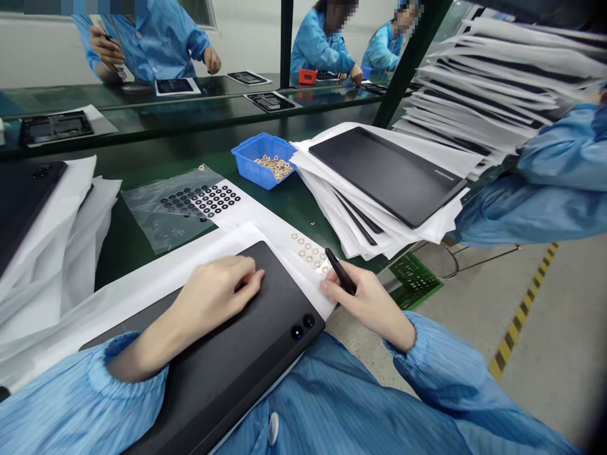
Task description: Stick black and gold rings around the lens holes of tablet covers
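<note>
A dark grey tablet (246, 341) lies back side up in front of me, with two camera lenses near its right corner. On its back rests my left hand (215, 287), fingers curled in and nothing seen in them. My right hand (363, 297) is closed around a black pen-shaped tool (341, 272), just right of the tablet; the tool's working tip is hidden. Beside those fingers, a white sheet (279, 227) carries rows of pale ring stickers (309, 248). Farther up the sheet are black rings (215, 201), partly under a clear plastic bag (156, 208).
A blue bin (258, 158) holds many small tan rings. To its right sits a stack of tablets (389, 170) between white sheets, with a taller stack (493, 82) behind. More wrapped tablets (28, 196) stand at left. Co-workers in blue (152, 38) work across the bench.
</note>
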The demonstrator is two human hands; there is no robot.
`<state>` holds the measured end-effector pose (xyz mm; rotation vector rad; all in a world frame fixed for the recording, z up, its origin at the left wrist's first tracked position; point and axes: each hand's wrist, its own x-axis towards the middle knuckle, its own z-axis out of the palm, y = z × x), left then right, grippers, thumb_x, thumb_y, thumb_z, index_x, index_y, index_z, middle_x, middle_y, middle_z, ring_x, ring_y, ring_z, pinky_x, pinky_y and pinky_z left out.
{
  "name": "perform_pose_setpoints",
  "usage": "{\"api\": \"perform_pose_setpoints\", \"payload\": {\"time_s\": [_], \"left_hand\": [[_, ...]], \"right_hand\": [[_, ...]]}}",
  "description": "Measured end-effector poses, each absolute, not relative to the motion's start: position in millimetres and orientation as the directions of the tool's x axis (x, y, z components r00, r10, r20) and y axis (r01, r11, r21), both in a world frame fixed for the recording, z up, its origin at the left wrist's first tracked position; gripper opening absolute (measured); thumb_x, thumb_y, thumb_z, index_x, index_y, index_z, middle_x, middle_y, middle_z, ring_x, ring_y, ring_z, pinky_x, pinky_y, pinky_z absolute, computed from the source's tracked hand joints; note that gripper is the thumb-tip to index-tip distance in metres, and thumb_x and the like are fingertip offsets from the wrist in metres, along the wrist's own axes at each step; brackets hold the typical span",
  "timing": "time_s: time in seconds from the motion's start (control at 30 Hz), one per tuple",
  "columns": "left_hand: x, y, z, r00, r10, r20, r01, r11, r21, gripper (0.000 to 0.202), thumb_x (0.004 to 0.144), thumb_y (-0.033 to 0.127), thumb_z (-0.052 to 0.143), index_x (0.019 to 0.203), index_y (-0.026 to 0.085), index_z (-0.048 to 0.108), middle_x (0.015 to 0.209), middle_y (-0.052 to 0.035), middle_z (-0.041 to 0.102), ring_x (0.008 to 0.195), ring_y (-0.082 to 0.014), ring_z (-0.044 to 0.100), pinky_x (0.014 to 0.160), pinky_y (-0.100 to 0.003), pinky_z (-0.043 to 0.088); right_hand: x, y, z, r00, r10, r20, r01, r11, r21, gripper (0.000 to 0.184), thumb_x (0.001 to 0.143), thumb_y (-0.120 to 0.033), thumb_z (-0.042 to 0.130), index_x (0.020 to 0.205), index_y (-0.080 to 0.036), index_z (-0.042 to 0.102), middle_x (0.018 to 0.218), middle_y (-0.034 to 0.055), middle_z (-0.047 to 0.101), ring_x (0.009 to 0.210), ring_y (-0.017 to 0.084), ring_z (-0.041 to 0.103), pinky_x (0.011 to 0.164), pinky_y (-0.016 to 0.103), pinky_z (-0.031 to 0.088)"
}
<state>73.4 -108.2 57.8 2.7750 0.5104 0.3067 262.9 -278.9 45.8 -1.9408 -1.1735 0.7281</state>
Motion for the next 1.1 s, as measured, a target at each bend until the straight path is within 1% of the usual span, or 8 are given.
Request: {"api": "perform_pose_setpoints", "payload": {"time_s": [0.17,0.33,0.47,0.57,0.73,0.9,1.0,1.1], "left_hand": [[70,-86,55,0.762,0.542,0.353,0.499,-0.840,0.213,0.019,0.088,0.034,0.041,0.082,0.018,0.049,0.084,-0.0084,0.055,0.084,-0.0253,0.051,0.075,-0.035,0.041],[68,-79,44,0.750,0.612,0.250,0.570,-0.790,0.226,0.035,0.089,0.042,0.037,0.101,0.013,0.051,0.097,-0.0129,0.053,0.095,-0.0299,0.050,0.087,-0.042,0.042],[68,-75,41,0.722,0.650,0.237,0.629,-0.760,0.164,0.051,0.090,0.049,0.034,0.117,0.009,0.052,0.107,-0.0160,0.052,0.101,-0.0321,0.047,0.092,-0.046,0.039],[69,-77,45,0.709,0.690,0.149,0.666,-0.723,0.183,0.057,0.092,0.050,0.029,0.123,0.009,0.052,0.113,-0.0184,0.052,0.106,-0.0341,0.044,0.093,-0.050,0.037],[69,-82,69,0.701,0.712,0.048,0.666,-0.677,0.314,0.053,0.095,0.049,0.023,0.106,0.012,0.061,0.109,-0.0164,0.055,0.105,-0.0324,0.047,0.091,-0.050,0.038],[37,-71,125,0.733,0.679,-0.032,0.623,-0.653,0.431,0.058,0.097,0.056,0.017,0.075,0.019,0.057,0.077,-0.0018,0.062,0.073,-0.0179,0.059,0.070,-0.028,0.045],[12,-70,159,0.807,0.579,-0.118,0.556,-0.678,0.481,0.050,0.092,0.057,0.033,0.067,0.018,0.050,0.063,0.0021,0.050,0.057,-0.0127,0.049,0.052,-0.023,0.036],[-7,-74,185,0.831,0.557,0.011,0.487,-0.736,0.470,0.039,0.088,0.051,0.044,0.069,0.017,0.048,0.065,0.0026,0.045,0.058,-0.0117,0.045,0.050,-0.021,0.034]], "right_hand": [[262,-289,43,0.380,0.911,-0.162,0.537,-0.360,-0.763,0.030,0.086,-0.041,0.048,0.068,-0.017,0.052,0.062,-0.0009,0.049,0.059,0.013,0.044,0.057,0.027,0.032],[256,-291,44,0.333,0.927,-0.171,0.534,-0.335,-0.776,0.033,0.087,-0.040,0.050,0.063,-0.017,0.048,0.059,-0.0024,0.043,0.056,0.011,0.038,0.054,0.026,0.027],[250,-287,49,0.301,0.953,0.019,0.522,-0.148,-0.840,0.031,0.087,-0.031,0.048,0.061,-0.019,0.037,0.060,-0.0031,0.037,0.056,0.010,0.035,0.054,0.026,0.027],[243,-284,52,0.261,0.965,0.011,0.364,-0.088,-0.927,0.032,0.091,-0.036,0.042,0.064,-0.021,0.035,0.056,-0.0045,0.033,0.051,0.010,0.032,0.049,0.024,0.027],[230,-276,52,0.325,0.946,0.004,0.182,-0.058,-0.982,0.037,0.082,-0.046,0.060,0.066,-0.021,0.036,0.060,-0.0055,0.031,0.051,0.009,0.032,0.047,0.022,0.030],[238,-274,56,0.484,0.873,0.060,0.082,0.023,-0.996,0.044,0.074,-0.046,0.070,0.065,-0.023,0.033,0.056,-0.0069,0.026,0.043,0.008,0.026,0.038,0.022,0.022],[251,-268,63,0.530,0.848,0.006,-0.030,0.026,-0.999,0.048,0.068,-0.047,0.075,0.066,-0.024,0.032,0.052,-0.0098,0.019,0.036,0.005,0.012,0.034,0.023,0.007],[254,-253,75,0.494,0.869,0.014,-0.080,0.061,-0.995,0.046,0.070,-0.048,0.074,0.069,-0.025,0.034,0.049,-0.0113,0.017,0.037,0.004,0.011,0.037,0.022,0.008]]}}
